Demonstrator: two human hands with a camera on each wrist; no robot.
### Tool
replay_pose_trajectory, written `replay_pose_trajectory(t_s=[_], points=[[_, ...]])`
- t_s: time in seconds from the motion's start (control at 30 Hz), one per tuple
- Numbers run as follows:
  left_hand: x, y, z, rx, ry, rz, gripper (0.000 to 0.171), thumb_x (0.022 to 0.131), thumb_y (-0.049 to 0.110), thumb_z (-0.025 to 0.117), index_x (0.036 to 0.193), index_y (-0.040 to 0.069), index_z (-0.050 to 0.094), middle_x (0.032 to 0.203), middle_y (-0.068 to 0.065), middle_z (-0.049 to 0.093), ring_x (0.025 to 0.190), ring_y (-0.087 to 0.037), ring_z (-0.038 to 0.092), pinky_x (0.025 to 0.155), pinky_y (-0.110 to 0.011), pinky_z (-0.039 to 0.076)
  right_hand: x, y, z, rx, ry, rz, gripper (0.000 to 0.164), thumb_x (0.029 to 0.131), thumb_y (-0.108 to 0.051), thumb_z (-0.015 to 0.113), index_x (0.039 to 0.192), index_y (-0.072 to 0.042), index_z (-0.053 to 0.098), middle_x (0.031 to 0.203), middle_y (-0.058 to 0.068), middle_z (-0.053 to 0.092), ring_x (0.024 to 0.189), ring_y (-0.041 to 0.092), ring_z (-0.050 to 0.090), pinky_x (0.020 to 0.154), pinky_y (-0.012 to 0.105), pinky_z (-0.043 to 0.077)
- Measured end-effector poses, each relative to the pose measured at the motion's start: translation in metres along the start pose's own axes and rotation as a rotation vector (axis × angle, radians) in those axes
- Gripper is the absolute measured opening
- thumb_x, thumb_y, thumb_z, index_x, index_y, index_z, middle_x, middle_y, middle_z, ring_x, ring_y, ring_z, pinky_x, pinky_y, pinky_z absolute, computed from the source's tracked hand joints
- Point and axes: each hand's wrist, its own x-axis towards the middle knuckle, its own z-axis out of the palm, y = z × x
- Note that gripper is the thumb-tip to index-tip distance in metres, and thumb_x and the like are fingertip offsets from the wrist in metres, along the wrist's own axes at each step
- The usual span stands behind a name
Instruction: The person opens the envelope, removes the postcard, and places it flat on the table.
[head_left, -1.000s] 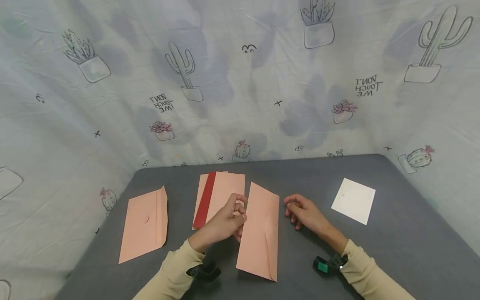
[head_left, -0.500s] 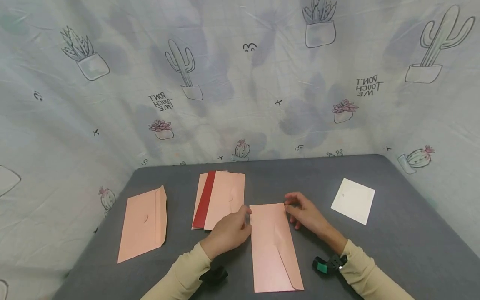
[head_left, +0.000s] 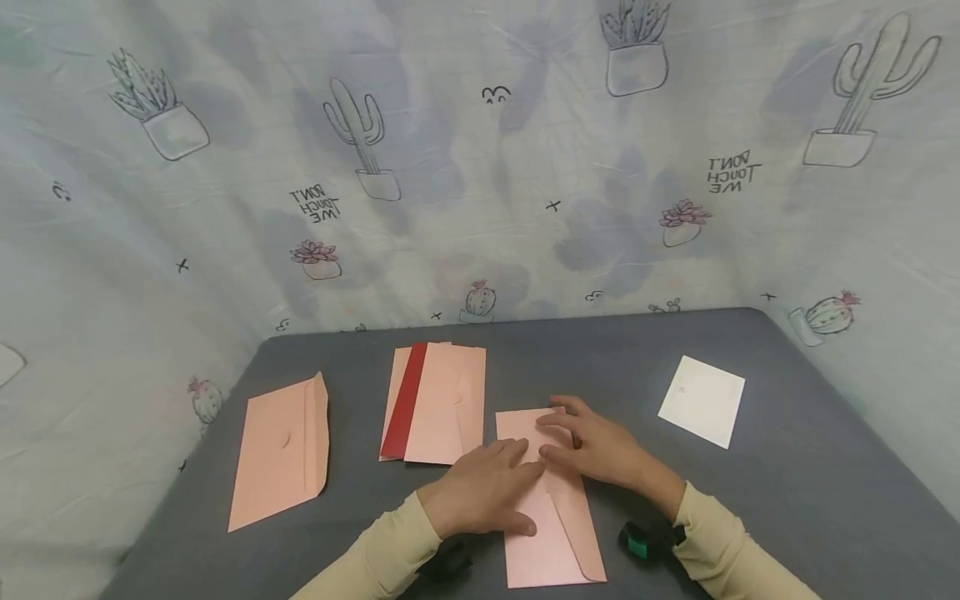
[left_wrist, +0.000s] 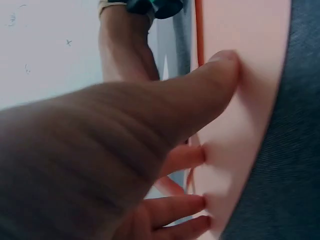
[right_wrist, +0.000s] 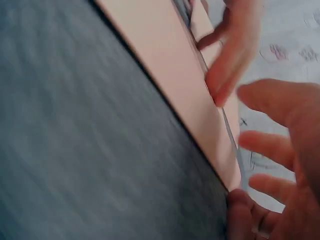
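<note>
A pink envelope point(head_left: 532, 562) lies flat on the dark grey table, its long flap edge towards the right. My left hand point(head_left: 483, 492) is spread across its left and middle part; in the left wrist view the thumb and fingertips point(left_wrist: 227, 62) touch the paper. Over the envelope's upper right corner is my right hand point(head_left: 600, 446), with fingers loosely bent. In the right wrist view one fingertip point(right_wrist: 237, 197) of that hand is at the envelope's end, while its other fingers are apart from the paper. Neither hand grips anything.
Behind the left hand lies a stack of pink envelopes point(head_left: 442, 400) with a red strip point(head_left: 405, 404). Another pink envelope point(head_left: 273, 450), flap raised, lies at the left. A white square paper point(head_left: 702, 402) is at the right. A patterned curtain point(head_left: 480, 167) hangs behind the table point(head_left: 600, 358).
The envelope, tilted up beside my left hand at first, came down flat. My left hand then moved right onto it, and my right hand shifted left over its upper corner.
</note>
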Motion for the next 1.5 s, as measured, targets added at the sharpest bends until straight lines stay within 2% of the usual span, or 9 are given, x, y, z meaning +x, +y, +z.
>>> replay_pose_trajectory(t_s=[0.1, 0.13, 0.33, 0.5, 0.7, 0.93, 1.13, 1.3, 1.5], points=[[0.0, 0.0, 0.002, -0.013, 0.015, -0.016, 0.068, 0.083, 0.06, 0.076, 0.137, 0.021, 0.06, 0.136, -0.001, 0.058, 0.124, -0.015, 0.055, 0.099, -0.033, 0.052, -0.003, -0.007, 0.003, -0.104, -0.03, -0.044, 0.041, 0.096, -0.049, 0.063, 0.129, -0.025, 0.068, 0.148, 0.005, 0.053, 0.128, 0.03, 0.059, 0.08, 0.058, 0.054], [0.0, 0.0, 0.003, -0.018, 0.018, -0.022, 0.066, 0.083, 0.06, 0.076, 0.133, 0.02, 0.062, 0.136, -0.001, 0.058, 0.124, -0.015, 0.056, 0.097, -0.033, 0.053, -0.004, -0.009, 0.004, -0.124, -0.038, -0.055, 0.039, 0.095, -0.047, 0.064, 0.128, -0.025, 0.068, 0.145, 0.002, 0.056, 0.128, 0.028, 0.059, 0.079, 0.058, 0.054], [-0.002, 0.003, 0.004, -0.028, 0.018, -0.052, 0.055, 0.081, 0.058, 0.078, 0.114, 0.017, 0.064, 0.14, -0.004, 0.058, 0.133, -0.021, 0.055, 0.095, -0.036, 0.055, -0.004, -0.015, 0.008, -0.163, -0.05, -0.107, 0.035, 0.091, -0.041, 0.07, 0.123, -0.027, 0.068, 0.123, -0.008, 0.058, 0.101, 0.013, 0.062, 0.064, 0.035, 0.049], [-0.002, 0.004, 0.002, -0.039, 0.015, -0.051, 0.056, 0.08, 0.058, 0.078, 0.115, 0.018, 0.064, 0.144, -0.004, 0.057, 0.139, -0.025, 0.053, 0.099, -0.041, 0.055, -0.003, -0.013, 0.006, -0.103, -0.075, -0.086, 0.037, 0.089, -0.039, 0.073, 0.122, -0.026, 0.067, 0.122, -0.007, 0.054, 0.095, 0.013, 0.061, 0.064, 0.035, 0.047], [-0.001, 0.003, -0.001, -0.025, 0.011, -0.041, 0.056, 0.081, 0.06, 0.078, 0.116, 0.018, 0.065, 0.146, -0.005, 0.056, 0.14, -0.023, 0.053, 0.097, -0.039, 0.055, -0.001, -0.01, 0.0, -0.011, -0.095, -0.065, 0.034, 0.088, -0.02, 0.069, 0.122, -0.023, 0.066, 0.122, -0.006, 0.052, 0.094, 0.013, 0.056, 0.067, 0.035, 0.046], [-0.001, 0.003, -0.001, -0.046, -0.004, -0.029, 0.058, 0.081, 0.058, 0.078, 0.123, 0.02, 0.064, 0.142, 0.0, 0.057, 0.14, -0.017, 0.051, 0.098, -0.042, 0.054, -0.003, -0.009, 0.0, -0.002, -0.059, -0.049, 0.025, 0.091, -0.034, 0.073, 0.113, -0.026, 0.065, 0.103, -0.007, 0.047, 0.08, 0.005, 0.047, 0.06, 0.025, 0.04], [-0.002, 0.004, -0.001, -0.044, -0.005, -0.027, 0.058, 0.081, 0.058, 0.078, 0.123, 0.021, 0.065, 0.143, 0.0, 0.056, 0.14, -0.016, 0.051, 0.099, -0.043, 0.053, -0.003, -0.007, -0.003, 0.047, -0.043, -0.052, 0.018, 0.089, -0.018, 0.067, 0.105, -0.025, 0.064, 0.095, -0.005, 0.044, 0.073, 0.004, 0.046, 0.058, 0.023, 0.04], [-0.003, 0.004, -0.001, -0.047, -0.007, -0.036, 0.059, 0.08, 0.059, 0.079, 0.123, 0.022, 0.065, 0.149, -0.001, 0.053, 0.142, -0.017, 0.05, 0.101, -0.044, 0.053, -0.003, -0.006, -0.013, 0.123, -0.058, -0.096, 0.023, 0.089, -0.009, 0.059, 0.111, -0.014, 0.065, 0.094, 0.0, 0.05, 0.076, 0.005, 0.047, 0.064, 0.022, 0.042], [-0.004, 0.004, -0.001, -0.048, 0.006, -0.028, 0.057, 0.079, 0.058, 0.079, 0.121, 0.022, 0.065, 0.146, -0.001, 0.055, 0.139, -0.018, 0.052, 0.1, -0.043, 0.053, -0.003, -0.002, -0.024, 0.128, -0.091, -0.077, 0.027, 0.089, 0.0, 0.055, 0.113, -0.009, 0.066, 0.099, 0.002, 0.064, 0.085, 0.011, 0.056, 0.071, 0.026, 0.047]])
